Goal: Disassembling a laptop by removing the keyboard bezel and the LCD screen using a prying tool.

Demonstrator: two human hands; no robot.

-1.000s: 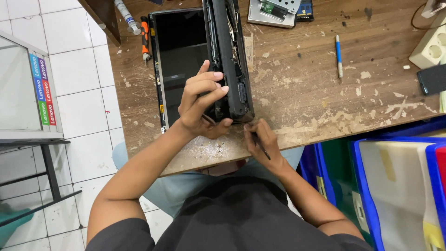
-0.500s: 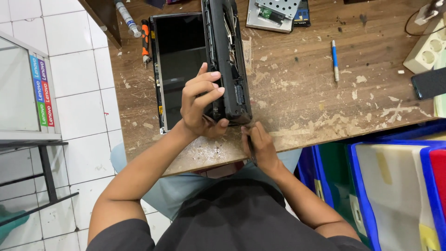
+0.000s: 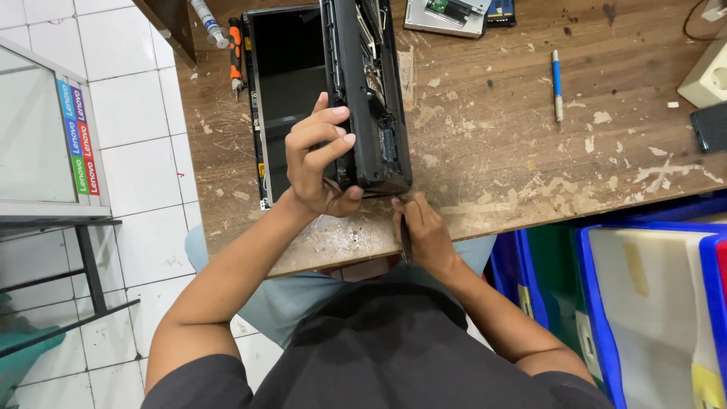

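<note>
An opened black laptop lies on a worn wooden workbench. Its screen is flat on the wood, and its base stands up on edge with bare parts showing. My left hand grips the near end of the base, fingers curled over its edge. My right hand sits just below the base's near corner and holds a thin dark tool, its tip at that corner.
A blue pen lies on the bench to the right. A metal drive part sits at the top edge, an orange tool and a white tube at the left. Blue bins stand at right, a glass cabinet at left.
My right hand has moved up with the tool, from the bench edge toward the base's near corner. My left hand keeps its grip on the base.
</note>
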